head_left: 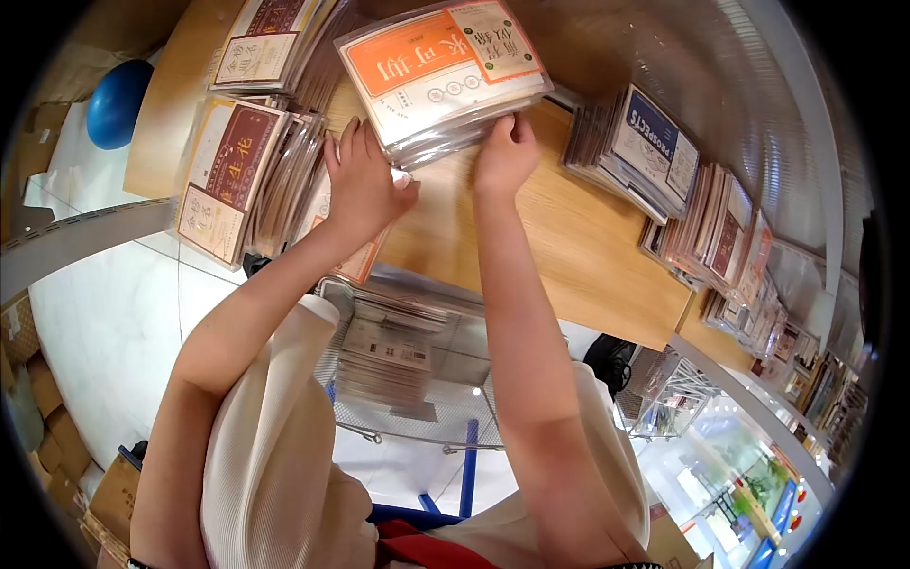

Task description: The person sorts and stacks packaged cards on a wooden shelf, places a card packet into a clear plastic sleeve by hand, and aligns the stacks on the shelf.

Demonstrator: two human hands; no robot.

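Curled tight, our right hand (507, 156) pinches the near edge of the orange-and-white pack stack (445, 81) at its right end, thumb against fingers. Our left hand (365, 185) is open, fingers spread and reaching far, by the stack's near left corner; we cannot tell whether those fingertips press on it.

We see the stack at the far middle of the wooden table (431, 232), printed face up. Its long axis runs left to right, slanted so that the right end sits farther from us. Its cream label panel (495, 40) lies at that right end, and the orange block covers much of the left.

Below our left wrist, 1 orange-edged pack (360, 261) juts toward us. To the left stand 2 stacks of maroon-labelled packs (227, 180), 1 nearer and 1 farther; to the right, we have the PROSPECTS packs (654, 142).
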